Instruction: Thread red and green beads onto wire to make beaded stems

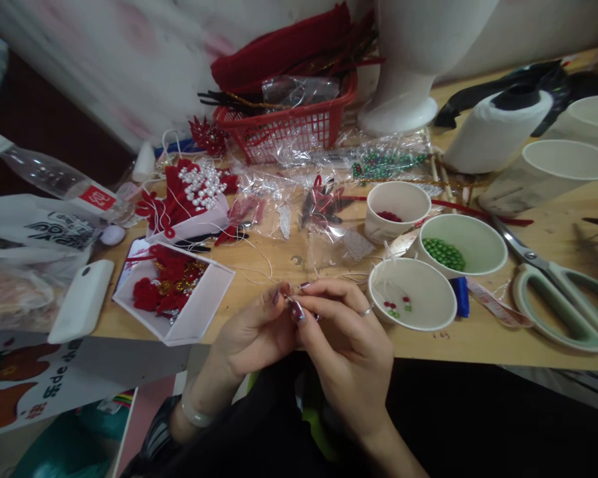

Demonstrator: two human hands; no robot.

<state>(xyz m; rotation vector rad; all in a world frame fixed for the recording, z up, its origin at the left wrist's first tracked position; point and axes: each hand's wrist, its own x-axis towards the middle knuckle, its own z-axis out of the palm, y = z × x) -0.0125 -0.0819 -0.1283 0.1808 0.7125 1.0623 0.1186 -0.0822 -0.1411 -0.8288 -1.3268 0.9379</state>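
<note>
My left hand and my right hand meet at the table's front edge, fingertips pinched together. Between them is something small, mostly hidden by the fingers. Just right of my right hand stands a white cup with small red and green bead pieces and thin strands inside. Behind it are a cup of green beads and a cup of red beads. Left of my left hand lies a white open box with red fuzzy pieces and gold bits.
A red basket stands at the back, near a white stand. Large scissors lie right, by a thread cone. Plastic bags cover the middle. A bottle and white case lie left.
</note>
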